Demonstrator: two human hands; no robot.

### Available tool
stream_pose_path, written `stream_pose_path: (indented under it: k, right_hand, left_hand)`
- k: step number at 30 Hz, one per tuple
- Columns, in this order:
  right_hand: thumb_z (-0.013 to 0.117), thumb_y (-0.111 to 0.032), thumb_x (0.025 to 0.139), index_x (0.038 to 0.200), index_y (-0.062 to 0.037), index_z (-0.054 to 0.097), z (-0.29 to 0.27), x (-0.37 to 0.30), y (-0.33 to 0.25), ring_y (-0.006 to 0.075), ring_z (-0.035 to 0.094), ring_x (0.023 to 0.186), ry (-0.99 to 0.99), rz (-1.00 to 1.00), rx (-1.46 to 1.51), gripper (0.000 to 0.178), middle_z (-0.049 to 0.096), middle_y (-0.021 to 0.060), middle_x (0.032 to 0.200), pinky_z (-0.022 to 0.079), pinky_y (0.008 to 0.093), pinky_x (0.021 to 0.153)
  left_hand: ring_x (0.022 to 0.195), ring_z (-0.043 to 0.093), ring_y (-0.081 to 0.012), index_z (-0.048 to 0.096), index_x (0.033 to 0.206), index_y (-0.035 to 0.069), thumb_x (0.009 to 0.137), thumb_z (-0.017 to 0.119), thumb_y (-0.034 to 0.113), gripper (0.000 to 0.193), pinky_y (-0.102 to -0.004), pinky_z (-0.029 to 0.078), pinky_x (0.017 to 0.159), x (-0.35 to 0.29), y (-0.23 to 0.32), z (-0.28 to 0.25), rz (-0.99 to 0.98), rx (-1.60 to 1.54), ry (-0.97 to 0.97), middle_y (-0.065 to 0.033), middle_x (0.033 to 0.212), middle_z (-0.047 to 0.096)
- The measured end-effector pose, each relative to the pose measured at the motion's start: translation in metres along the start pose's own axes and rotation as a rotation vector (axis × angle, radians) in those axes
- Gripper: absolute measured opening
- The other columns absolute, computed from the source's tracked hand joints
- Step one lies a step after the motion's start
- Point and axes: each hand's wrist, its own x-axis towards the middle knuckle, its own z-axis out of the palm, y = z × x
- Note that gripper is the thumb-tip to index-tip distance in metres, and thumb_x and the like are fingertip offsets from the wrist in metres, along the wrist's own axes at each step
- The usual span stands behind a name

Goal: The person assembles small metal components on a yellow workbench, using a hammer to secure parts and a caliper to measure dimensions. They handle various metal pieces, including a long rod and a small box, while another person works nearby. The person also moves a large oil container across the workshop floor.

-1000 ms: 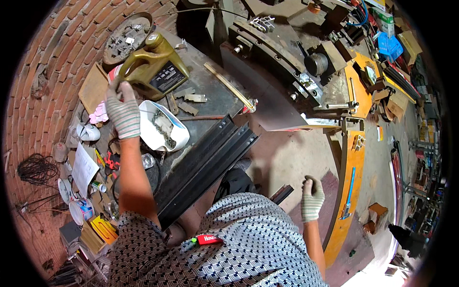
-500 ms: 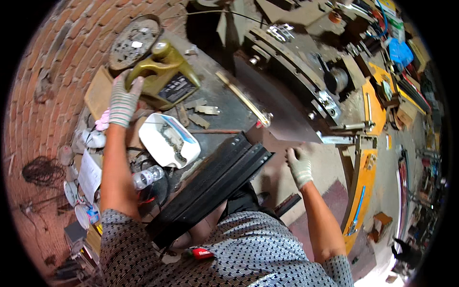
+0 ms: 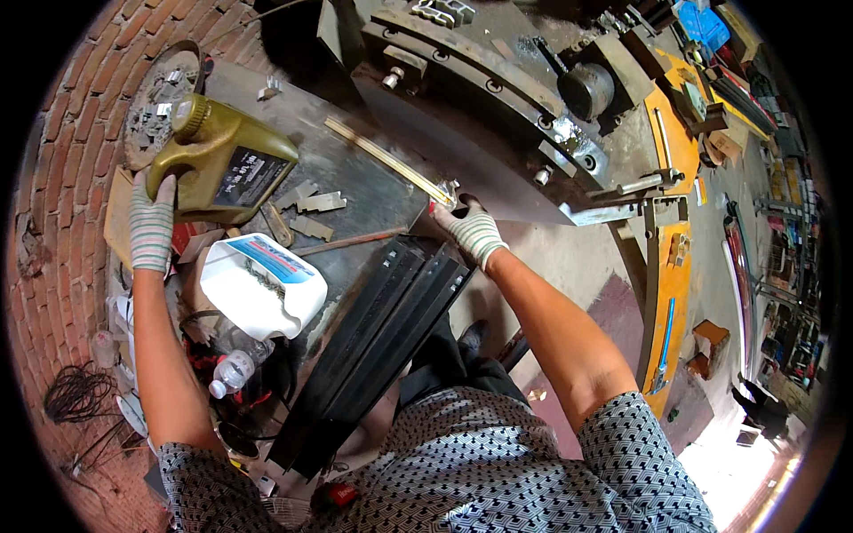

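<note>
My left hand point(image 3: 151, 226), in a striped knit glove, is at the handle side of an olive-green jug point(image 3: 227, 169), its thumb and fingers apart against the lower corner. The jug stands upright on the dark metal table point(image 3: 293, 107). My right hand point(image 3: 473, 231), gloved alike, is at the table edge with thumb and fingers curled at the near end of a thin pale stick point(image 3: 382, 160). A small red tip and something clear and shiny show there; what the fingers pinch is mostly hidden. Black metal profiles point(image 3: 373, 346) slant across in front of me, between my forearms.
A cut-open white plastic jug point(image 3: 262, 289) holds small metal parts. Flat metal pieces point(image 3: 315, 202) lie beside the olive jug. A clear bottle point(image 3: 235, 369) lies at lower left. A heavy curved steel machine part point(image 3: 480, 75) and yellow frame point(image 3: 662, 311) stand to the right.
My right hand has moved left and forward, from mid-air to the stick's end. My left hand stays by the olive jug. The whole view has shifted, with the table things lower left.
</note>
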Motion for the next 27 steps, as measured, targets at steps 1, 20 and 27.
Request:
stream_pose_path:
  k: [1, 20, 27]
  right_hand:
    - [0.071, -0.057, 0.079, 0.139, 0.0021, 0.049, 0.001, 0.000, -0.004, 0.0378, 0.060, 0.122, -0.035, -0.011, 0.034, 0.087, 0.062, 0.0259, 0.129, 0.046, 0.0393, 0.103]
    - [0.079, -0.037, 0.079, 0.124, 0.0024, 0.054, 0.001, 0.012, -0.017, 0.0362, 0.068, 0.104, -0.032, -0.120, 0.175, 0.064, 0.070, 0.0245, 0.108, 0.052, 0.0408, 0.093]
    - [0.080, -0.030, 0.077, 0.131, 0.0016, 0.044, 0.013, 0.015, -0.002, 0.0364, 0.066, 0.107, -0.137, -0.200, 0.176, 0.071, 0.065, 0.0250, 0.115, 0.050, 0.0414, 0.096]
  left_hand:
    - [0.100, 0.059, -0.0202, 0.056, 0.130, 0.000, 0.099, 0.061, 0.021, 0.037, -0.0307, 0.047, 0.092, 0.002, -0.006, -0.001, 0.047, 0.001, 0.012, -0.0126, 0.112, 0.065]
    - [0.106, 0.062, -0.0247, 0.057, 0.132, -0.004, 0.097, 0.064, 0.023, 0.045, -0.0340, 0.047, 0.095, 0.010, -0.027, 0.008, 0.059, 0.126, 0.151, -0.0167, 0.119, 0.066]
    - [0.107, 0.063, -0.0214, 0.056, 0.133, -0.004, 0.097, 0.065, 0.023, 0.046, -0.0312, 0.049, 0.094, 0.005, -0.011, 0.008, -0.020, 0.069, 0.108, -0.0141, 0.122, 0.067]
